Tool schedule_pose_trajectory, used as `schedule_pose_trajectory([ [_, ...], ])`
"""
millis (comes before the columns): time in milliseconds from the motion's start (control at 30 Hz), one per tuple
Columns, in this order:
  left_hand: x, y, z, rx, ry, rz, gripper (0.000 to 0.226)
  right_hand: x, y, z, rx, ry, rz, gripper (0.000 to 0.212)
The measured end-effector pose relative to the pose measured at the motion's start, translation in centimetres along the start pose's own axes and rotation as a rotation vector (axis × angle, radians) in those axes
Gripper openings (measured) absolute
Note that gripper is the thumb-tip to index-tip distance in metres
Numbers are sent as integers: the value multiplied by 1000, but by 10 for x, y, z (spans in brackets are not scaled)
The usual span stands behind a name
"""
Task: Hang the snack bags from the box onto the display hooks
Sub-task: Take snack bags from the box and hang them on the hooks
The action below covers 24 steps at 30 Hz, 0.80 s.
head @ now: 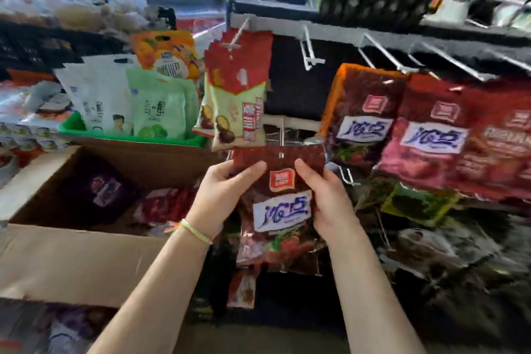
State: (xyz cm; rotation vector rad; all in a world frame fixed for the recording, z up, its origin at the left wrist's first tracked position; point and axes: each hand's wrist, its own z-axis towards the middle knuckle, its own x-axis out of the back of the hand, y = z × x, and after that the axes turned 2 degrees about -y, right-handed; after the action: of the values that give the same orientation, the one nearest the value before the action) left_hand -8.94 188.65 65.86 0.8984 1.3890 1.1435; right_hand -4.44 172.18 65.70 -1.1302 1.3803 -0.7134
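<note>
Item: red bag (280, 201), upright before the rack. My left hand (221, 195) and right hand (330, 198) each pinch a top corner, keeping its hang-hole, seemingly top centre, free for a bare hook (309, 49). Box (71, 261) lower left, stocked.

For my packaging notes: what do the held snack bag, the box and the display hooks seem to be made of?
Snack bag: likely glossy plastic film; it shines and crinkles.
Cardboard box: brown, matte corrugated cardboard, apparently.
Display hooks: thin rods, probably white-coated metal wire; blur leaves this uncertain.
</note>
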Motion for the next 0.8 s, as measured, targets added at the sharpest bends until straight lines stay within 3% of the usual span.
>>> schedule_pose_trajectory([
  [67,-33,-9,2,21,-70,-4,24,24,-22,-1,77,108,48,39],
  [167,-93,-25,11,44,-192,34,33,69,-66,0,240,177,12,11],
  [233,-125,-33,18,52,-214,10,38,89,-91,5,322,214,-79,10],
  [300,-149,-35,26,41,-181,-7,42,103,-109,13,367,256,-130,3],
  [433,-176,-32,42,16,-74,-27,32,108,-130,36,404,297,-133,14],
  [800,-185,-27,63,0,50,6,28,99,-146,66,386,315,-208,9],
])
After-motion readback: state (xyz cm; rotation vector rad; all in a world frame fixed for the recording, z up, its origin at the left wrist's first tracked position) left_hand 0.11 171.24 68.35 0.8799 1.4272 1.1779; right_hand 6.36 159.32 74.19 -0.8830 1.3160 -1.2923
